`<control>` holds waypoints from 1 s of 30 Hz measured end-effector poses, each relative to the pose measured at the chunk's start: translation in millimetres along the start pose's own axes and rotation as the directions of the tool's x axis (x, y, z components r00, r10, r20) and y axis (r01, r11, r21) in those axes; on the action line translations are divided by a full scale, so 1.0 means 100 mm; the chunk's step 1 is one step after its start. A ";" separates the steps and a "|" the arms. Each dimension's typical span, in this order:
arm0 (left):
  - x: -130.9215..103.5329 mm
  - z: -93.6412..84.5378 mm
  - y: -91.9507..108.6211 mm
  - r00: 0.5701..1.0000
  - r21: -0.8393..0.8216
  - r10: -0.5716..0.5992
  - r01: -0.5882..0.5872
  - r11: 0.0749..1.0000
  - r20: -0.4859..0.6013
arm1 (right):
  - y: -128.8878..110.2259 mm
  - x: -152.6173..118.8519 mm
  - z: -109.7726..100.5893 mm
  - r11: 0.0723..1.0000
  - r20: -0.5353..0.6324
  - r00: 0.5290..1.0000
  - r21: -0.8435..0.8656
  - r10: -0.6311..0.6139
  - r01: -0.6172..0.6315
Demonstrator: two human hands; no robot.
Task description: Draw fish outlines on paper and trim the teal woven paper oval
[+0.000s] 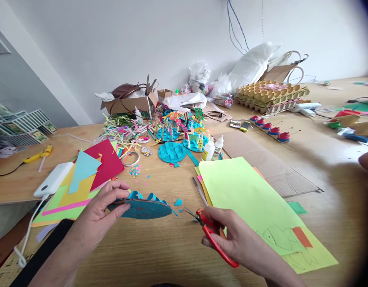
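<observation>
My left hand (107, 209) grips the left end of a blue cardboard disc (142, 210), held tilted above the table with paper loops standing along its top. My fingers are closed over its edge, thumb on the near face. In my right hand (228, 231) are red-handled scissors (215, 239), their blades pointing left toward the disc's right tip but apart from it. Small blue paper scraps (178, 202) lie on the table between the disc and the blades. Beside my right hand lies a yellow-green paper sheet (240, 187) with pencilled fish outlines.
Colored paper sheets (107, 163) and a white power bank (54, 179) lie on the left. Further back are another blue disc (172, 152), glue bottles (209, 149), a tape roll (130, 158) and decorated models. Egg trays (270, 95) and flat cardboard (261, 163) are on the right.
</observation>
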State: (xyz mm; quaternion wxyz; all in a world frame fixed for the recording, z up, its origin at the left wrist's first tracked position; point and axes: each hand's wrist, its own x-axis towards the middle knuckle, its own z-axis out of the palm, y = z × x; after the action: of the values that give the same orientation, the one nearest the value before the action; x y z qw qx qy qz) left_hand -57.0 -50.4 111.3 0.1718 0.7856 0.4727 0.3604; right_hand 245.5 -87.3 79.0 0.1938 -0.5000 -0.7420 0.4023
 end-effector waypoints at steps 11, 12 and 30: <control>-0.02 0.18 0.18 0.993 0.236 0.116 -0.119 0.964 0.027 | -0.39 0.31 0.18 0.932 -0.391 0.852 -0.045 -0.348 0.360; -0.02 0.19 0.20 0.991 0.249 0.127 -0.130 0.960 0.029 | -0.41 0.33 0.21 0.927 -0.392 0.845 -0.065 -0.364 0.369; -0.05 0.28 0.28 0.975 0.318 0.222 -0.212 0.924 0.007 | -0.41 0.41 0.37 0.827 -0.454 0.694 -0.364 -0.559 0.428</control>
State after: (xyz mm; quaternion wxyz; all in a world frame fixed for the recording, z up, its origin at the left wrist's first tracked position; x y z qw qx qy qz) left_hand -20.7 -66.3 107.9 -0.0040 0.8451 0.4370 0.3079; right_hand 178.5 -72.9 83.9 0.4377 -0.3923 -0.8042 0.0879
